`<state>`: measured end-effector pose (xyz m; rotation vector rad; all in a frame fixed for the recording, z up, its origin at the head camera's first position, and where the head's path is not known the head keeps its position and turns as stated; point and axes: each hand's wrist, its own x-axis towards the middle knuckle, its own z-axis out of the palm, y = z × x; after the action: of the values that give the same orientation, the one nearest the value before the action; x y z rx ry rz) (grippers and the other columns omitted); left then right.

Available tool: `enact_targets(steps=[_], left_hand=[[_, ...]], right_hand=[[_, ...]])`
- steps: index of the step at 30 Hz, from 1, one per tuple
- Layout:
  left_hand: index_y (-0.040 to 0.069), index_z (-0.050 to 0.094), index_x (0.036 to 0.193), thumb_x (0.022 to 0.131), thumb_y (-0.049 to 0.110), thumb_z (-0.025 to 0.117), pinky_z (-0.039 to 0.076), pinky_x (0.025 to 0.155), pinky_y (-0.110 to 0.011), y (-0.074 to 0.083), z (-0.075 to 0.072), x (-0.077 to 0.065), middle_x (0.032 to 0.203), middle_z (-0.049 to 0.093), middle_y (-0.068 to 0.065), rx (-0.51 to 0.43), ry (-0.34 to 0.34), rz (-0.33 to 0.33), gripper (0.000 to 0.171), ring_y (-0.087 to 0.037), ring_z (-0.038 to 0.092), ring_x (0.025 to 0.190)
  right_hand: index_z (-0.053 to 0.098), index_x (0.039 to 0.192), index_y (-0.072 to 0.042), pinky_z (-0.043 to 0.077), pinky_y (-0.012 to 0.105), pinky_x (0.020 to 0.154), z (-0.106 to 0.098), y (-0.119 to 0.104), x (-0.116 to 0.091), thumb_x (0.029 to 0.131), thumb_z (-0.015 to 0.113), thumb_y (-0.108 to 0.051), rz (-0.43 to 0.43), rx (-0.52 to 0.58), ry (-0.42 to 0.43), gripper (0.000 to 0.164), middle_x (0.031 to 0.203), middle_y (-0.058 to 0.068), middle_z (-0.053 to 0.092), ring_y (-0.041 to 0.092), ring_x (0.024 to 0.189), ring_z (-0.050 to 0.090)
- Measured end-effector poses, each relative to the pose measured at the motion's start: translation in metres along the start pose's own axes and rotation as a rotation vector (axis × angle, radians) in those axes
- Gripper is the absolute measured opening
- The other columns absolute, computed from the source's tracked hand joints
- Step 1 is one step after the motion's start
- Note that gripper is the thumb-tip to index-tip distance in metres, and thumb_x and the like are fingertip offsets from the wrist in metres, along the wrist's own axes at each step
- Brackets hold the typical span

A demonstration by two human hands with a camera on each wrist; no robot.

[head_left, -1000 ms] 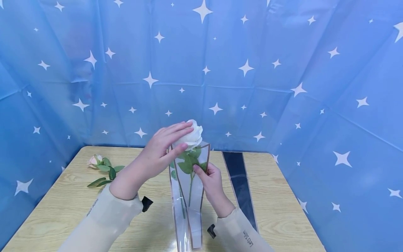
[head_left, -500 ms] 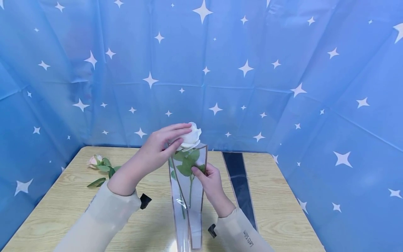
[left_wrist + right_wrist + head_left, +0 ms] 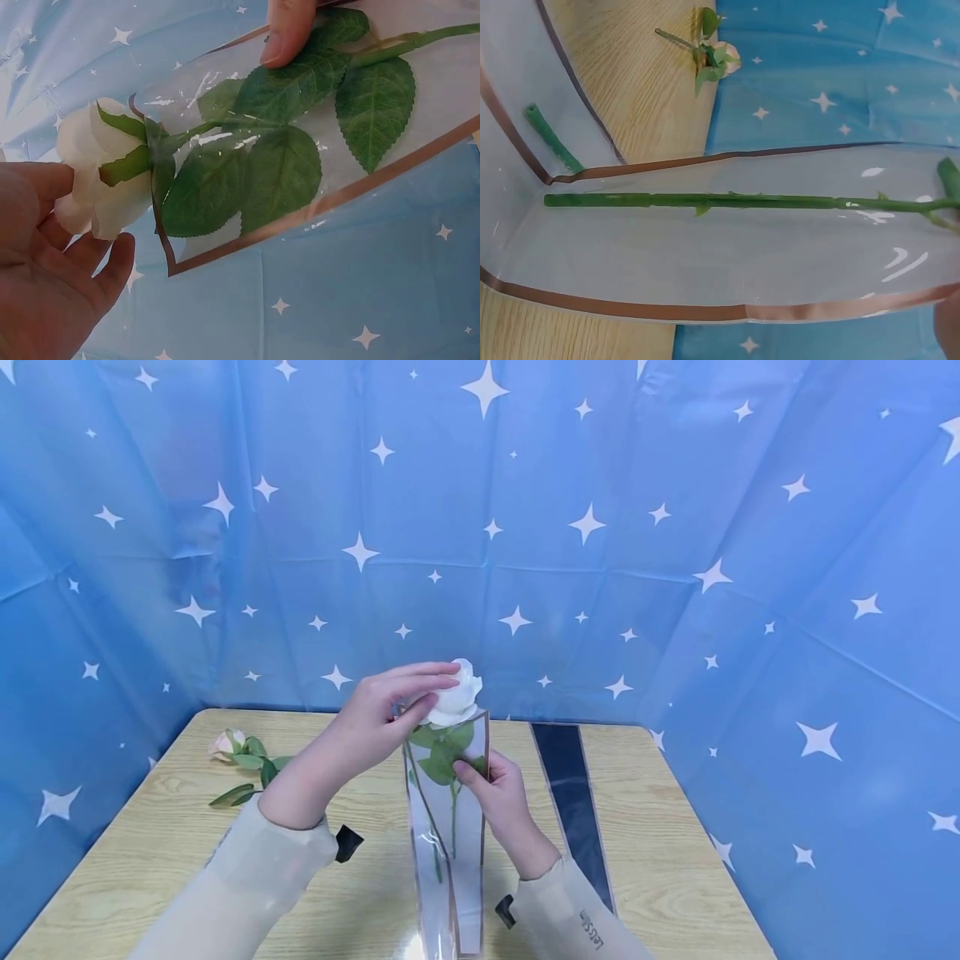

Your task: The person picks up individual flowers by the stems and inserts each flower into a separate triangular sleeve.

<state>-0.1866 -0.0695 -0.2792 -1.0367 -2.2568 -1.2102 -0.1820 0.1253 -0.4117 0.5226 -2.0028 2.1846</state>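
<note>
A white artificial rose (image 3: 459,700) stands with its bloom above the mouth of a clear flower sleeve (image 3: 468,902) edged in brown. Its leaves (image 3: 281,176) and green stem (image 3: 705,200) are inside the sleeve. My left hand (image 3: 367,710) holds the bloom from the side, fingers behind it and thumb low at its near side. With thumb in front and fingers mostly hidden behind, my right hand (image 3: 501,793) pinches the sleeve's right edge beside the leaves. A second green stem shape (image 3: 551,139) shows in the sleeve's side panel.
A pale pink rose (image 3: 228,745) with green leaves lies at the table's back left. To the right, a dark strip (image 3: 570,802) with a clear, brown-edged border lies on the wood-grain table (image 3: 660,860). A blue star-patterned curtain (image 3: 480,527) surrounds the back and sides.
The rose's bloom and my left hand have moved slightly down. The sleeve's top has shifted a little left and down, with my right hand still pinching it.
</note>
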Motion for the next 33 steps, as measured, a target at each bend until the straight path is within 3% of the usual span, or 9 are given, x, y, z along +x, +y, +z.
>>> enact_targets(steps=[5, 9, 15, 18, 20, 23, 29, 33], left_hand=[[0.017, 0.071, 0.111, 0.089, 0.011, 0.066, 0.046, 0.053, -0.021, 0.0012, 0.0021, 0.0012, 0.125, 0.063, 0.005, 0.018, 0.066, -0.001, 0.023, -0.011, 0.062, 0.108], [0.016, 0.073, 0.106, 0.088, 0.013, 0.067, 0.049, 0.058, -0.020, 0.0022, 0.0027, 0.0014, 0.122, 0.065, 0.006, 0.025, 0.099, -0.012, 0.019, -0.010, 0.061, 0.111], [0.018, 0.070, 0.114, 0.092, 0.021, 0.064, 0.045, 0.050, -0.020, 0.0043, 0.0028, 0.0000, 0.128, 0.061, 0.007, 0.043, 0.056, -0.003, 0.023, -0.008, 0.063, 0.095], [0.018, 0.067, 0.119, 0.093, 0.021, 0.061, 0.044, 0.051, -0.021, 0.0043, 0.0029, -0.0001, 0.131, 0.059, 0.005, 0.045, 0.030, 0.019, 0.027, -0.010, 0.062, 0.099], [0.016, 0.067, 0.119, 0.093, 0.019, 0.062, 0.046, 0.055, -0.021, 0.0038, 0.0033, 0.0004, 0.131, 0.059, 0.004, 0.044, 0.031, 0.030, 0.027, -0.012, 0.060, 0.110], [0.015, 0.070, 0.114, 0.090, 0.015, 0.065, 0.046, 0.056, -0.020, 0.0025, 0.0044, 0.0017, 0.126, 0.063, 0.003, 0.053, 0.075, 0.029, 0.024, -0.012, 0.059, 0.115], [0.013, 0.074, 0.102, 0.086, 0.015, 0.070, 0.041, 0.049, -0.018, 0.0013, 0.0066, 0.0033, 0.116, 0.068, 0.005, 0.091, 0.197, -0.026, 0.016, -0.009, 0.064, 0.106], [0.012, 0.074, 0.101, 0.087, 0.016, 0.069, 0.043, 0.055, -0.016, 0.0019, 0.0077, 0.0033, 0.115, 0.068, 0.005, 0.104, 0.249, -0.054, 0.015, -0.009, 0.063, 0.108]], right_hand=[[0.061, 0.116, 0.007, 0.054, 0.025, 0.081, -0.0006, 0.0013, -0.0008, 0.091, 0.063, -0.011, -0.002, 0.008, -0.018, 0.031, 0.101, -0.004, 0.070, 0.010, 0.094, 0.065], [0.062, 0.114, 0.006, 0.054, 0.024, 0.079, -0.0015, 0.0023, -0.0008, 0.090, 0.064, -0.012, 0.002, 0.001, -0.014, 0.030, 0.099, -0.005, 0.070, 0.010, 0.092, 0.065], [0.062, 0.113, 0.005, 0.054, 0.023, 0.077, -0.0017, 0.0029, -0.0003, 0.090, 0.063, -0.012, -0.002, 0.001, 0.000, 0.029, 0.097, -0.006, 0.070, 0.009, 0.089, 0.065], [0.061, 0.114, 0.007, 0.054, 0.024, 0.079, -0.0015, 0.0030, 0.0001, 0.090, 0.063, -0.011, -0.004, 0.020, 0.002, 0.029, 0.097, -0.006, 0.070, 0.009, 0.091, 0.065], [0.060, 0.115, 0.008, 0.054, 0.025, 0.080, -0.0016, 0.0029, 0.0003, 0.091, 0.063, -0.010, -0.003, 0.033, 0.001, 0.030, 0.098, -0.006, 0.070, 0.010, 0.092, 0.066], [0.060, 0.115, 0.010, 0.054, 0.024, 0.080, -0.0022, 0.0028, 0.0004, 0.091, 0.062, -0.008, 0.003, 0.036, 0.001, 0.030, 0.098, -0.007, 0.070, 0.009, 0.092, 0.066], [0.060, 0.112, 0.010, 0.054, 0.024, 0.081, -0.0027, 0.0010, -0.0004, 0.093, 0.059, -0.009, 0.003, 0.006, 0.003, 0.027, 0.096, -0.006, 0.069, 0.008, 0.091, 0.064], [0.059, 0.110, 0.012, 0.053, 0.023, 0.082, -0.0011, -0.0006, -0.0001, 0.096, 0.055, -0.012, 0.006, 0.011, 0.016, 0.028, 0.095, -0.006, 0.066, 0.007, 0.092, 0.062]])
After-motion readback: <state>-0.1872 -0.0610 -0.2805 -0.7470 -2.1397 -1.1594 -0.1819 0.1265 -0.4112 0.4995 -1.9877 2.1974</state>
